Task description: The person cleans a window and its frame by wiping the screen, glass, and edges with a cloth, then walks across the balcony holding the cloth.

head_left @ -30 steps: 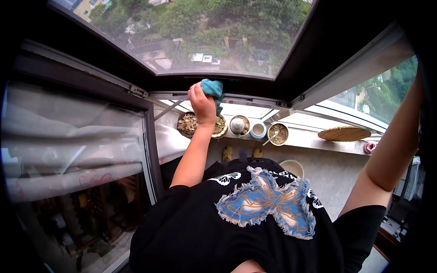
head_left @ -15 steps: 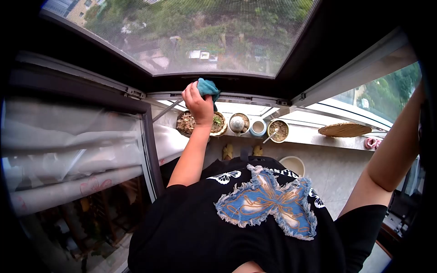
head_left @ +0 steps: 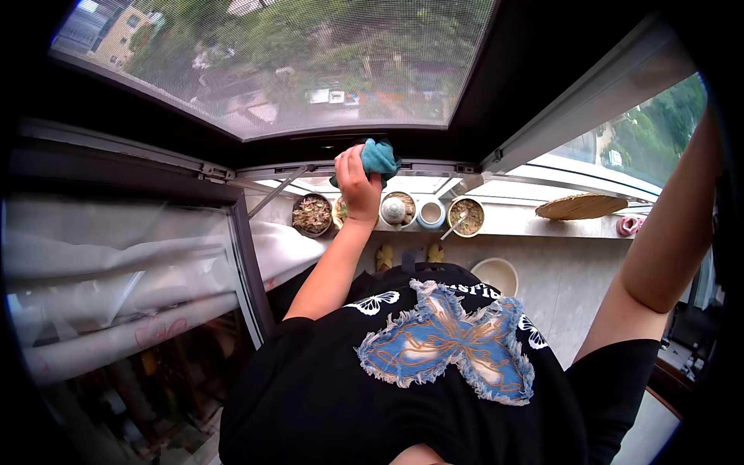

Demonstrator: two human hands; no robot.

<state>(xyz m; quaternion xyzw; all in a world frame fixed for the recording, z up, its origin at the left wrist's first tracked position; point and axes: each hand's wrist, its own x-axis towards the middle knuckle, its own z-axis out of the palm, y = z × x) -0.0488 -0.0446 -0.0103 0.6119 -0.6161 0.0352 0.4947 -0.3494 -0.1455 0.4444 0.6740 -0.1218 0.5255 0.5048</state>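
A teal cloth (head_left: pixel 380 158) is bunched in my left hand (head_left: pixel 358 184), whose fingers are closed around it. The cloth lies against the lower part of the dark window frame (head_left: pixel 325 142), just above the metal rail (head_left: pixel 422 166). Below that hand, potted plants stand on the sill, and my wrist partly covers one pot. My right arm (head_left: pixel 659 256) reaches up along the right edge of the view; its hand is out of sight.
On the sill are a pot of dry soil (head_left: pixel 312 215), a cactus pot (head_left: pixel 397 209), a small blue-white pot (head_left: pixel 431 214) and another soil pot (head_left: pixel 466 216). A woven disc (head_left: pixel 581 206) lies farther right. A cream bucket (head_left: pixel 496 276) stands below. An open glass sash (head_left: pixel 246 256) is at left.
My left hand has slid rightward along the bottom of the window frame with the cloth. The camera view has shifted slightly, and my right arm stays raised.
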